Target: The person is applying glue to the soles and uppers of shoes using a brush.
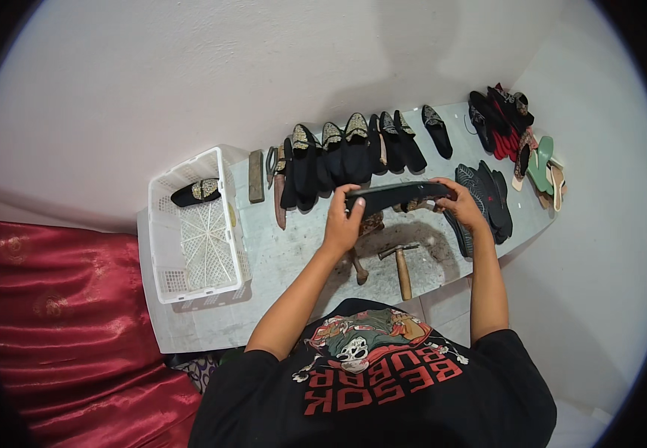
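Observation:
Held level above the table's middle is a black slip-on shoe (394,196), seen edge-on from the side. My left hand (344,222) grips its left end, thumb on the near side and fingers behind. The other end sits in the fingers of my right hand (461,205). Below the shoe, a hammer (404,275) with a wooden handle lies on the table, its head pointing away from me. Left of the hammer is a brown tool with a rounded end (360,275), partly hidden by my left hand and the shoe.
Several black shoes with gold-patterned toes (331,153) line the table's back, beside a wooden-handled knife (280,201) and a wooden block (256,178). A white basket (155,254) holding one shoe (196,193) stands left. Dark soles (496,205) and green sole pieces (540,164) lie right.

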`<state>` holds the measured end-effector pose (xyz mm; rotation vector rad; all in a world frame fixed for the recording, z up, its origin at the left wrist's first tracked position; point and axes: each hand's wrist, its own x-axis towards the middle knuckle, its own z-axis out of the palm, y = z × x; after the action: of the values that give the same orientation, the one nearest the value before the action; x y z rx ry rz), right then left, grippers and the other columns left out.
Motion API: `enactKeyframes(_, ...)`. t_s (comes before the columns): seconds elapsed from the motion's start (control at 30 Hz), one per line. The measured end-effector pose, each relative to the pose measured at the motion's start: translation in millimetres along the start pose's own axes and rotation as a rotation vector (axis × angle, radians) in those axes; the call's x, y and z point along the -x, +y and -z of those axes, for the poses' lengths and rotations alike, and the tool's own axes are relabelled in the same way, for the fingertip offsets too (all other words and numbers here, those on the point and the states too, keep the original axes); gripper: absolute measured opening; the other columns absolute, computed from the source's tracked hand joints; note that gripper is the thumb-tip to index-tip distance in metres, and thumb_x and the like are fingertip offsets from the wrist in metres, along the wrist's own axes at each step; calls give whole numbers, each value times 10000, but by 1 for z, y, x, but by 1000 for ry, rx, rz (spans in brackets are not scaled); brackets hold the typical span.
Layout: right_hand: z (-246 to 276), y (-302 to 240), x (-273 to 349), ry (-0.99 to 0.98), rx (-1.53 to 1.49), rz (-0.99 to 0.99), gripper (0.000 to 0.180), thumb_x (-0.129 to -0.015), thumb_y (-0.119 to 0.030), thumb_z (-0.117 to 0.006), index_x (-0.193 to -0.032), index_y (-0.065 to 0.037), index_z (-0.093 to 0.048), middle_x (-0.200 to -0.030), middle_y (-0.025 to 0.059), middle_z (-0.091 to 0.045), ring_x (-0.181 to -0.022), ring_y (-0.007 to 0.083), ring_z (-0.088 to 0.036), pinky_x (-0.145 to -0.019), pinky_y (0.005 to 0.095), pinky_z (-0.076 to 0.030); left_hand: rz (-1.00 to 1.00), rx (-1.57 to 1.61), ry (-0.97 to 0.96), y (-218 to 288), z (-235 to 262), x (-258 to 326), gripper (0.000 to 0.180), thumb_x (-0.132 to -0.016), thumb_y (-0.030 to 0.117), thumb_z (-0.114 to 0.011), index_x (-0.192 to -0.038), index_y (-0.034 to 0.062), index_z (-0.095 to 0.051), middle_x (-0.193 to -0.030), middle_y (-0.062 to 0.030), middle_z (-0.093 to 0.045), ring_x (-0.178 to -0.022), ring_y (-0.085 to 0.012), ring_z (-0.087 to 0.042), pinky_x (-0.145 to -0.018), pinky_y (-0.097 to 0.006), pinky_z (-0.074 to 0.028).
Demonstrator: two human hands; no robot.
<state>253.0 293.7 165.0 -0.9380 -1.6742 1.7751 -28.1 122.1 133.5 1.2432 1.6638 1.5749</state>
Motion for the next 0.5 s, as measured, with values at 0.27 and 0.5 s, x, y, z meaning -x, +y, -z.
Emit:
enactKeyframes(0.27, -12, 2, 0, -119, 101, -124, 389, -959, -265, -741, -1211, 23, -672, -823, 14, -704, -523, 72, -633, -434, 196, -395, 202, -14, 129, -30, 8, -6, 364, -1074, 357, -518, -1023, 18, -643, -861, -40, -607, -821, -123, -556, -781, -303, -471)
enactKeyframes(0.5, -45, 19, -19, -254, 28, -159, 304, -1003, -305, -693, -1063, -8, -668, -798, 5, -675, -541, 69, -618, -473, 207, -434, 497, 60, 149, -9, 43, 31, 466, -1094, 475, -432, -975, 63, -617, -744, 14, -508, -559, -65, -478, -466, -238, -424)
